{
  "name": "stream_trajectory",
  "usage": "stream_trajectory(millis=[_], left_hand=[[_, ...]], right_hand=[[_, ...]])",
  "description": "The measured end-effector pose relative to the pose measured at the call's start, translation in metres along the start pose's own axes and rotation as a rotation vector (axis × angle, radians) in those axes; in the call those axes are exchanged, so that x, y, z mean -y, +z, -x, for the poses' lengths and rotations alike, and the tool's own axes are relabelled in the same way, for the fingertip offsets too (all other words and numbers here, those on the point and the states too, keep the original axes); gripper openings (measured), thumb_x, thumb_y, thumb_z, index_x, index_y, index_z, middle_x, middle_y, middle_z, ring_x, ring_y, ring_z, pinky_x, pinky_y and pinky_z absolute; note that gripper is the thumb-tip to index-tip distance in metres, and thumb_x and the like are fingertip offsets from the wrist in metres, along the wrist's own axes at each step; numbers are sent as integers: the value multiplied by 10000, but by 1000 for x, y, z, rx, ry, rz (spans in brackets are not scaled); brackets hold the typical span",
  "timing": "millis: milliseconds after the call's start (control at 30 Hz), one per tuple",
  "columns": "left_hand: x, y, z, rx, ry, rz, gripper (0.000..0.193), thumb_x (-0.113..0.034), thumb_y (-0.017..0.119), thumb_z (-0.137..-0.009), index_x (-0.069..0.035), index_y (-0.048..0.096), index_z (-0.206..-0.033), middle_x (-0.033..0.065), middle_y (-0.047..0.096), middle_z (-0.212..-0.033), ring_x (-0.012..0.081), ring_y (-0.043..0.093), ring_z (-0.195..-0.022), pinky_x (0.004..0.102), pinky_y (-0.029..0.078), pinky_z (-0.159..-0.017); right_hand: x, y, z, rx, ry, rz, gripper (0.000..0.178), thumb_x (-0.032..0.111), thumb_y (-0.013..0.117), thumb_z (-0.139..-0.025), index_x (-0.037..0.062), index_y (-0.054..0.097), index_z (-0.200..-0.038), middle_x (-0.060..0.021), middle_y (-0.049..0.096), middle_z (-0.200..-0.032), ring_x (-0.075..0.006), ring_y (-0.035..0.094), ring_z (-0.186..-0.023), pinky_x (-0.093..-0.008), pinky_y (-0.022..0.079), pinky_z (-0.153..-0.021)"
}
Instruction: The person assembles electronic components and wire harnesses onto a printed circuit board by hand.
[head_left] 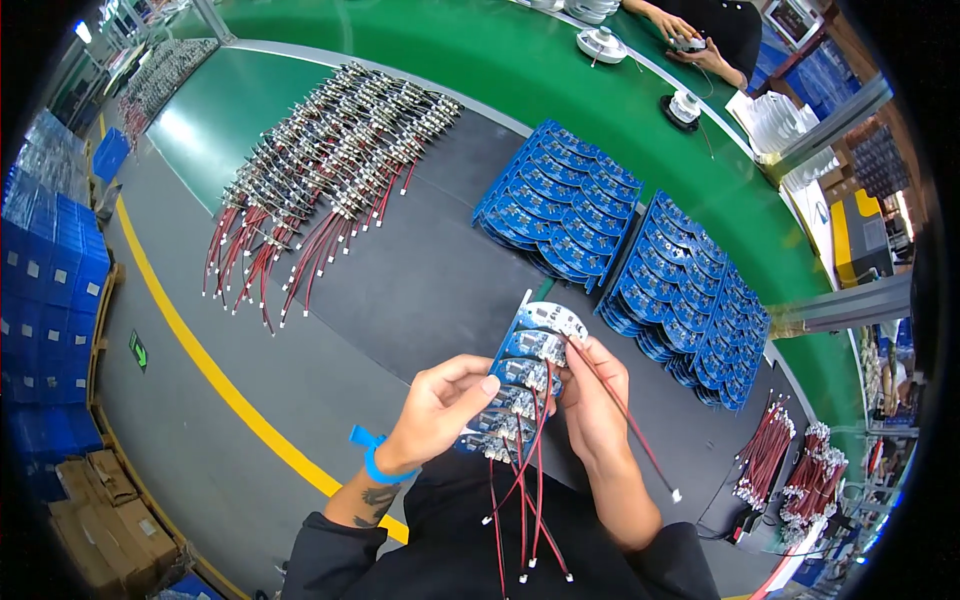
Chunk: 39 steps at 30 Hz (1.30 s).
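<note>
Between my hands is a blue circuit board panel (522, 372) made of several rounded boards in a row, with a white rounded piece at its far end. Red and black wires with white plugs hang from it toward me. My left hand (445, 405) grips the panel's left edge, thumb on top. At the right edge my right hand (597, 395) is closed, its thumb and forefinger pinching a red-black wire (622, 405) near the far end of the panel. That wire's white plug dangles to the right. My right hand's lower fingers are partly hidden behind the panel.
Stacks of blue board panels (560, 200) (685, 300) stand ahead on the dark mat. Wired boards (330, 150) lie in rows at the far left. Wire bundles (765, 450) sit at the right. Beyond the green conveyor (450, 50), another person's hands (690, 40) hold a part.
</note>
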<state>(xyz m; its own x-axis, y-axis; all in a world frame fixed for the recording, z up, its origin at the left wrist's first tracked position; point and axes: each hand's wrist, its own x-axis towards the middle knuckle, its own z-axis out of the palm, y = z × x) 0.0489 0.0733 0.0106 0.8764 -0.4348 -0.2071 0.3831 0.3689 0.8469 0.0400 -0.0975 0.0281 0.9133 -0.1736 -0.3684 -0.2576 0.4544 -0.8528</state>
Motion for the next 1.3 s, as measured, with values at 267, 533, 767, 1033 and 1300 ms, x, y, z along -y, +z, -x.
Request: stream_trajectory(millis=[267,533,767,1033,1300], left_hand=[[21,7,-1,-222,93,37,72,-57,560,-914,15,563,-913,15,629,-827,34,549,-749,178,439,-671],[12,-9,11,241,107,-513,201,-123,670,-838,0,557,-726,31,547,-607,76,487,-505,241,378,-451],[8,-4,12,389,196,-602,231,-143,652,-848,10,552,-706,77,497,-533,171,441,-429,315,324,-425],[11,-5,14,511,219,-477,306,-125,550,-909,6,483,-641,101,503,-522,246,466,-419,354,343,-430],[12,-5,12,523,257,-451,305,-136,488,-940,8,504,-671,108,532,-560,266,519,-476,357,384,-475]], right_hand=[[-30,4,2,48,-156,313,248,229,459,-979,21,594,-968,16,586,-768,-29,486,-657,-192,402,-544],[-19,5,2,-87,-64,181,293,241,442,-989,5,576,-878,30,545,-718,-12,442,-633,-197,375,-531],[-23,5,3,-40,-24,123,349,314,412,-993,17,558,-883,8,557,-730,-29,474,-641,-210,411,-549],[-9,8,9,3,100,67,346,316,394,-996,16,558,-945,-20,572,-798,-80,531,-659,-243,459,-572],[-20,3,6,-48,18,68,351,310,421,-992,17,570,-866,31,532,-725,-26,441,-609,-207,376,-520]])
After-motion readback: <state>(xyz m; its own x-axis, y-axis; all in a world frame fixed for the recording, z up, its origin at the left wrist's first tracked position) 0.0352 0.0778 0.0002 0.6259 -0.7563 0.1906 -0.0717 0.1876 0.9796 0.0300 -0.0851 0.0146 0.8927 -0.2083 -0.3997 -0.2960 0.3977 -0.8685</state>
